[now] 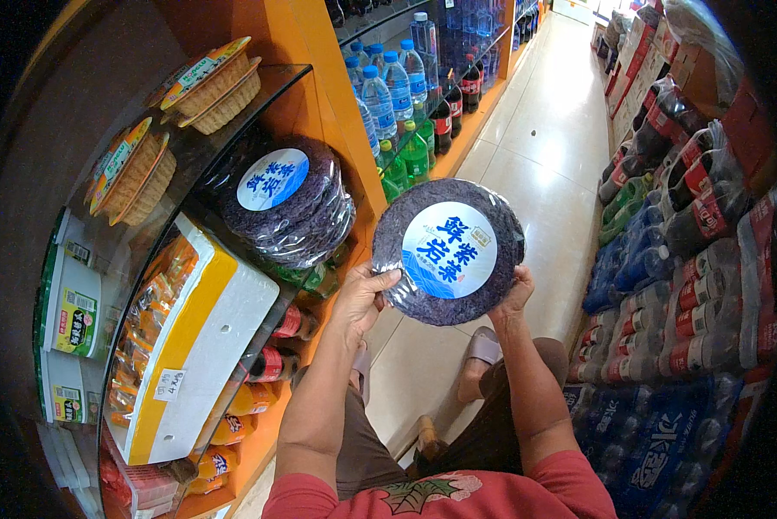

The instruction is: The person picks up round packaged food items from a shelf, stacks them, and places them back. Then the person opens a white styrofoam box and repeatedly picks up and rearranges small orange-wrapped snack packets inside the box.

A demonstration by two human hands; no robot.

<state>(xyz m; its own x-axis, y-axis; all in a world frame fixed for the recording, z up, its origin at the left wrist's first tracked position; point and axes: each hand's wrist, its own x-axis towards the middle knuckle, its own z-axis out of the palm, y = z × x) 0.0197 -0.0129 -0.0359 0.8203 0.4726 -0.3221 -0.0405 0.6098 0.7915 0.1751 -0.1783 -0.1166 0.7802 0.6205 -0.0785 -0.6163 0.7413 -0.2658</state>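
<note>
A round, plastic-wrapped cake of dried purple seaweed [398,207] is held up before me, its white and blue label bearing writing. My left hand [361,295] grips its lower left rim, thumb on the front face. At the lower right rim, my right hand [517,292] holds on from behind and the side, its fingers partly hidden by the cake. On the glass shelf to the left lies a stack of the same wrapped seaweed cakes [297,214], the top one with a matching label.
Left of me, a white foam box [223,324] holds orange-wrapped packets. Baskets of packaged food [210,84] stand on an upper glass shelf [265,91]. Water bottles [378,100] line the shelving ahead. Shrink-wrapped drink packs [693,305] are stacked along the right of the tiled aisle [524,156].
</note>
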